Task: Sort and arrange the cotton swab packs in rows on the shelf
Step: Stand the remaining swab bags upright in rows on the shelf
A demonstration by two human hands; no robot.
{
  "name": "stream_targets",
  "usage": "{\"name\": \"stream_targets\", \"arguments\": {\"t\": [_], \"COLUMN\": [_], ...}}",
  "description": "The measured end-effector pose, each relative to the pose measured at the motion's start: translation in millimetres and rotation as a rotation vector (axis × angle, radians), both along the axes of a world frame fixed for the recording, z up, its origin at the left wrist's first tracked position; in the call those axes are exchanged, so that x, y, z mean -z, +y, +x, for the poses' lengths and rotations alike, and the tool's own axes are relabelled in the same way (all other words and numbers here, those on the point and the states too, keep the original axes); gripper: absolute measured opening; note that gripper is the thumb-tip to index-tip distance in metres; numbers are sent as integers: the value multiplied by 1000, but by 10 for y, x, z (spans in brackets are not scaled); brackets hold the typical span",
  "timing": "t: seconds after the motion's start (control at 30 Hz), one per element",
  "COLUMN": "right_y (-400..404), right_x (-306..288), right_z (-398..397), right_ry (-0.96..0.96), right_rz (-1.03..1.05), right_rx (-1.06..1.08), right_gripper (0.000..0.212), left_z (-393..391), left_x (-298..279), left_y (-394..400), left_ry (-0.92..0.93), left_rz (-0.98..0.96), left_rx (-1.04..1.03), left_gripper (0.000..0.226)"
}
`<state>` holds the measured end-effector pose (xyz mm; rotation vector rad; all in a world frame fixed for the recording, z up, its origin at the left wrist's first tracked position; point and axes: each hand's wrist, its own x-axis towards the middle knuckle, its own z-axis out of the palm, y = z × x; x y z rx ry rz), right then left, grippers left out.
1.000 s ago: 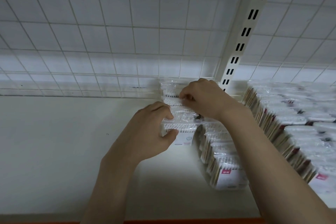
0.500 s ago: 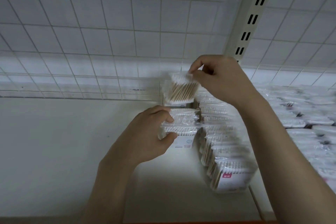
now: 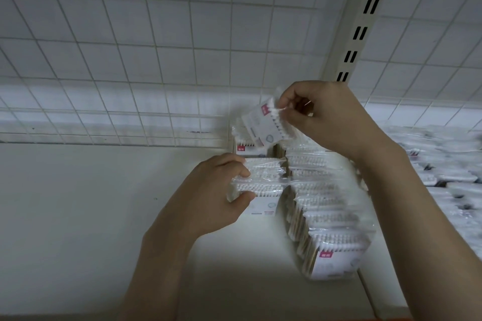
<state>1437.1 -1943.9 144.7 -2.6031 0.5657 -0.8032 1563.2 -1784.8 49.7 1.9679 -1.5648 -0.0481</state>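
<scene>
The right hand [image 3: 323,117] pinches a lifted pack [image 3: 263,125] by its slippery top while the left hand [image 3: 208,195] grips the short row [image 3: 263,180], so the pack may slip and topple it.

A shop: slotted shelf upright [image 3: 358,34], wire-grid backing [image 3: 156,47], stocked packs [image 3: 331,216].

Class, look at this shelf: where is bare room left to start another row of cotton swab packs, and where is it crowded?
Free: the bare shelf left of the left hand, bordered behind by the wire grid, and the front strip before the short row. Crowded: the full row beside the upright post and the packs beyond it. The right hand holds a pack above.
</scene>
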Motion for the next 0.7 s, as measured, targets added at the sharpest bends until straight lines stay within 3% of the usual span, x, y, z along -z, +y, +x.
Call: {"name": "stream_targets", "arguments": {"t": [0.37, 0.7], "right_y": [-85, -172], "right_x": [52, 46], "right_z": [221, 306], "right_ry": [77, 157], "right_rz": [-282, -262], "right_rx": [-58, -123], "right_gripper": [13, 16], "left_z": [38, 44], "left_x": [-16, -33], "left_y": [-64, -115], "left_ry": [-8, -23], "left_rz": [0, -8], "left_rx": [-18, -23], "left_gripper": [35, 41]}}
